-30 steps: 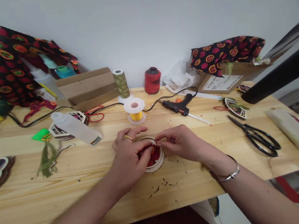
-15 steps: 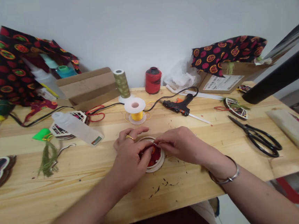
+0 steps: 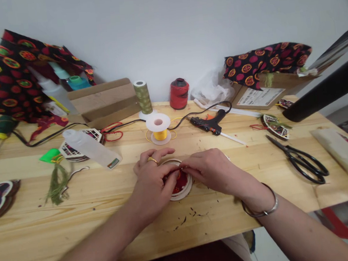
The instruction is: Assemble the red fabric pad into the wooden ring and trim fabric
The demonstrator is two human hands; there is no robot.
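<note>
Left hand (image 3: 153, 181) and right hand (image 3: 209, 170) curled narrow, fingertips pinching at white-rimmed red disc (image 3: 181, 186).

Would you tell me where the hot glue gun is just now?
In the head view, the black hot glue gun lies near the table's back edge, right of the yellow thread spool and left of the black scissors.

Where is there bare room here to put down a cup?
Bare wood lies between the right hand and the black-handled scissors, below the glue gun. Another patch lies in front of the green tassel, left of the left hand. The back is crowded, around the yellow spool and squeeze bottle.
</note>
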